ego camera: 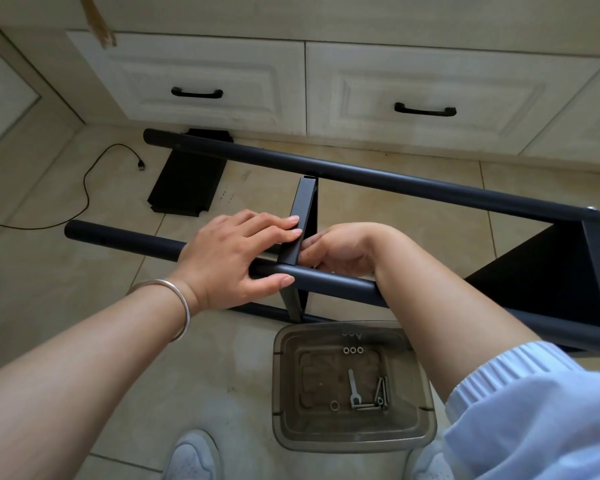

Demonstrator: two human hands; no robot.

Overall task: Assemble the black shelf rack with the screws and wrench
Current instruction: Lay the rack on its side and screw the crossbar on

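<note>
- Closest to me on the floor: a clear bin point(352, 441) with the wrench point(353, 393), the screws point(380, 396) and a few washers point(352, 350). It's parked right under the arms, I'd guess so the parts are an easy reach.
- Wrench isn't in use yet, so I'd say this joint is only getting lined up.
- Left hand point(232, 258): its grip is clamped on the rack point(430, 188), thumb under the near tube point(125, 239), fingers flat on top of the shelf panel point(300, 209), probably pinning the two together.
- Right hand point(340, 249) is tucked in at the joint on the panel's other side with fingers curled. Can't tell what that grip has, if anything; the fingertips are hidden.
- The rack lies on its side, far tube point(361, 171) behind the hands, one shelf point(551, 271) already in at the right.
- Further back: a spare panel point(187, 181), a cable point(94, 174), and drawers point(426, 95).
</note>
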